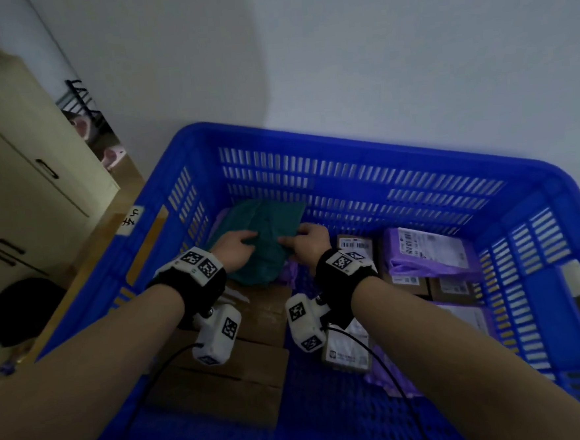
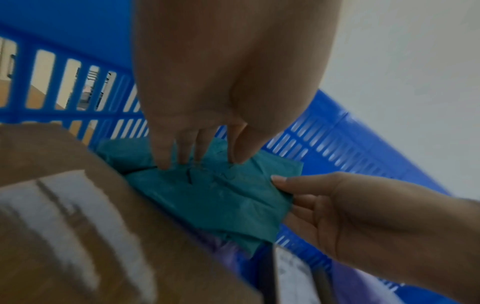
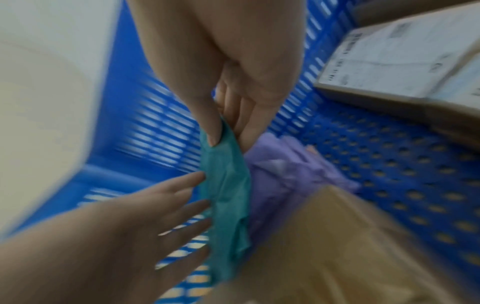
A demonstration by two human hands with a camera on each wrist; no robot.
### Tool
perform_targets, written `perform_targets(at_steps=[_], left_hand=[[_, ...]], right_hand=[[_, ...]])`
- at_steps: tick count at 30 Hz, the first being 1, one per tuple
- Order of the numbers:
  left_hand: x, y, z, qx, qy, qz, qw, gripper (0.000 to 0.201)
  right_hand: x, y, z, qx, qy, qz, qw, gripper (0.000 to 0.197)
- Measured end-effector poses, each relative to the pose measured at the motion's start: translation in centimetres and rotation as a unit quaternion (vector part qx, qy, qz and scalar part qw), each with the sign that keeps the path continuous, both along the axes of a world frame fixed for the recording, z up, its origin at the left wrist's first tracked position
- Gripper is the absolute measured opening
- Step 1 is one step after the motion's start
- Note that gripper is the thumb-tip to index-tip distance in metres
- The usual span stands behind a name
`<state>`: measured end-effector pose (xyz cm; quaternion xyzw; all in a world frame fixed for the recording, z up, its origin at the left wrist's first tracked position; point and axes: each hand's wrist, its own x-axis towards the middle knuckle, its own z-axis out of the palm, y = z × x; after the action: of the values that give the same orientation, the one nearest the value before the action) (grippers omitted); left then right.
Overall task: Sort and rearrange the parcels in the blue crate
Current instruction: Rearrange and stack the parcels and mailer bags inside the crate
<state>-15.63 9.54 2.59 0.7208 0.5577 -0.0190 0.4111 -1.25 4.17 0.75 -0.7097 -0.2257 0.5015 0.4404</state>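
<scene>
A soft teal parcel [image 1: 268, 221] lies at the back left of the blue crate [image 1: 344, 137], partly on a brown cardboard box [image 1: 223, 372]. My left hand [image 1: 239, 245] rests on the teal parcel [image 2: 215, 197] with straight fingers [image 2: 182, 152] pressing its top. My right hand [image 1: 304, 241] pinches the parcel's right edge between thumb and fingers. In the right wrist view the teal parcel [image 3: 228, 195] hangs edge-on from that pinch [image 3: 223, 137], and the left hand [image 3: 182, 205] lies flat against its side. A purple bag [image 3: 285, 174] sits under it.
Purple bagged parcels [image 1: 424, 251] and small labelled boxes [image 1: 355, 246] fill the crate's right side. Bare perforated crate floor [image 1: 329, 416] shows at the front middle. A beige cabinet [image 1: 21, 170] stands left of the crate, with a white wall behind.
</scene>
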Motion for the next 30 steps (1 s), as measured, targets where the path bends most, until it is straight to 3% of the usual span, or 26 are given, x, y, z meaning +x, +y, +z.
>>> perform_targets(at_steps=[4,6,8,12,16,19,23,27,30], left_hand=[[0.3,0.1,2.5,-0.022,-0.136,0.082,0.987,0.04],[0.9,0.0,4.3,-0.111,-0.234,0.149,0.955,0.033],[1.5,-0.5,6.6,-0.167,-0.278,0.174,0.93,0.029],[2.9,-0.4,9.2,-0.223,-0.342,0.164,0.898,0.05],[4.2,-1.1,10.4,-0.272,-0.385,0.158,0.868,0.065],[4.9,-1.9,10.7,-0.3,-0.395,0.114,0.861,0.077],[5.5,-3.5,11.3,-0.284,-0.375,0.075,0.879,0.045],[5.8,-4.3,11.2,-0.26,-0.39,0.063,0.881,0.043],[6.0,-4.3,11.3,-0.24,-0.397,0.052,0.884,0.043]], right_hand=[[0.3,-0.8,3.9,0.08,-0.061,0.002,0.995,0.018],[1.0,-1.6,6.3,0.117,-0.083,0.008,0.99,0.027],[1.7,-2.6,8.1,0.159,-0.115,0.015,0.98,0.029],[2.8,-5.4,10.7,0.211,-0.173,0.054,0.961,0.013],[3.2,-8.4,12.0,0.224,-0.201,0.077,0.95,0.022],[3.3,-10.1,12.1,0.215,-0.236,0.084,0.944,0.02],[3.8,-11.7,11.8,0.197,-0.298,0.099,0.929,0.022],[5.1,-13.2,12.0,0.152,-0.373,0.128,0.906,0.029],[7.0,-13.9,12.7,0.123,-0.391,0.078,0.909,0.033]])
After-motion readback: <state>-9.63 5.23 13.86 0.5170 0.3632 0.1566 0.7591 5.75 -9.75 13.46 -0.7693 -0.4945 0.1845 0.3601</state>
